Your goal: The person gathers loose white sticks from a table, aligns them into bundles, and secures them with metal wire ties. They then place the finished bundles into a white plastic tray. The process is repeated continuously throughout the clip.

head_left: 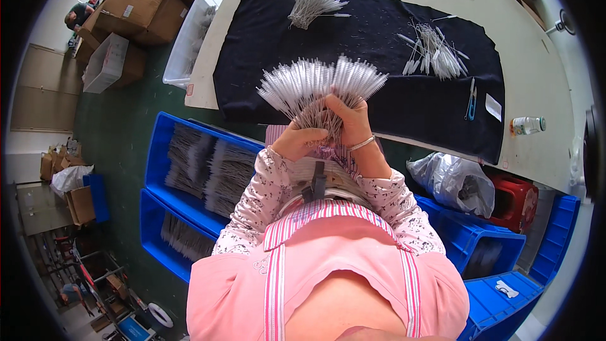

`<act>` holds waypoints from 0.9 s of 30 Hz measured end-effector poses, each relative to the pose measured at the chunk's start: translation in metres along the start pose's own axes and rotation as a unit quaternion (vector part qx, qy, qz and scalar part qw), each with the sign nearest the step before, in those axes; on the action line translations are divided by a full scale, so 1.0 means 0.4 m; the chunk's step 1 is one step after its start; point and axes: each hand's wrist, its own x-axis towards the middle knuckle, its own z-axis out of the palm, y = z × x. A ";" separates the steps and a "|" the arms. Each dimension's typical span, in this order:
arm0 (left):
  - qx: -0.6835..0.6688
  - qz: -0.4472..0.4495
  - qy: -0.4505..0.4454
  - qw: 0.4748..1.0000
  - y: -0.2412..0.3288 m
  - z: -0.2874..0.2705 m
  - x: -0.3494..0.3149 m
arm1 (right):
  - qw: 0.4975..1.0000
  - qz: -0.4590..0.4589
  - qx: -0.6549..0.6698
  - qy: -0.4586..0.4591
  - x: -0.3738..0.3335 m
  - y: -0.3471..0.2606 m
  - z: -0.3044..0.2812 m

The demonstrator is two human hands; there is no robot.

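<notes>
A thick fanned bunch of white-bristled wire brushes [297,85] is held up at the table's near edge, bristle ends pointing away from me. My left hand [295,141] is wrapped round the wire stems from the left. From the right, my right hand [351,120] grips a part of the same fan, thumb across the stems. Farther back on the black cloth [372,31] lies a neat brush bundle [314,3]. To the right is a looser, scattered pile of brushes [437,52].
Blue-handled snips [471,100], a white paper slip [493,107] and a small glass jar [528,125] lie at the table's right. Blue crates [151,170] of brushes stand at my left. At my right are a plastic bag [451,183], a red stool [514,202] and more blue crates [505,306].
</notes>
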 end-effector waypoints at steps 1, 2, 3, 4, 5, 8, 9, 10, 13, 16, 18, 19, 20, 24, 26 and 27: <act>0.019 -0.010 0.005 1.000 -0.002 -0.008 -0.002 | 0.998 -0.030 -0.058 -0.022 0.001 0.004 -0.004; 0.038 -0.020 0.010 0.999 -0.007 -0.020 -0.005 | 0.991 -0.061 -0.115 -0.044 0.003 0.009 -0.008; 0.057 -0.030 0.015 0.998 -0.011 -0.031 -0.008 | 0.979 -0.092 -0.172 -0.065 0.005 0.012 -0.013; 0.085 -0.050 0.014 0.995 -0.012 -0.041 -0.011 | 0.977 -0.072 -0.178 -0.091 0.006 0.011 -0.017; 0.114 -0.070 0.013 0.991 -0.011 -0.049 -0.014 | 0.975 -0.052 -0.185 -0.116 0.006 0.010 -0.020; 0.206 -0.104 -0.056 0.971 -0.014 -0.065 -0.013 | 0.965 0.034 -0.130 -0.226 0.008 -0.003 -0.051; 0.239 -0.112 -0.093 0.960 -0.015 -0.062 -0.005 | 0.957 0.062 -0.099 -0.265 0.009 -0.008 -0.065; 0.321 -0.065 -0.026 0.945 -0.013 0.007 -0.015 | 0.945 0.073 -0.117 -0.297 0.006 -0.006 -0.072; 0.033 -0.106 -0.119 0.987 -0.006 0.119 -0.047 | 0.931 0.168 -0.052 -0.321 -0.034 -0.003 -0.064; -0.015 -0.130 -0.062 0.989 -0.041 0.079 -0.056 | 0.926 0.170 -0.009 -0.336 -0.040 -0.008 -0.060; 0.135 -0.099 0.040 0.985 -0.020 0.087 -0.039 | 0.956 0.155 -0.060 -0.242 -0.046 -0.022 -0.070; 0.210 -0.079 0.090 0.970 -0.004 0.090 -0.029 | 0.966 0.146 -0.085 -0.196 -0.049 -0.028 -0.073; 0.279 -0.051 0.110 0.953 0.014 0.058 -0.011 | 0.979 0.096 -0.127 -0.129 -0.042 -0.004 -0.102; 0.596 0.083 0.282 0.748 0.153 -0.126 0.047 | 0.956 -0.040 -0.292 0.001 -0.045 -0.109 -0.164; 0.736 0.112 0.362 0.561 0.234 -0.159 0.075 | 0.933 -0.128 -0.334 0.029 -0.032 -0.180 -0.215; 0.774 0.106 0.402 0.477 0.272 -0.157 0.083 | 0.916 -0.172 -0.358 0.057 -0.020 -0.220 -0.231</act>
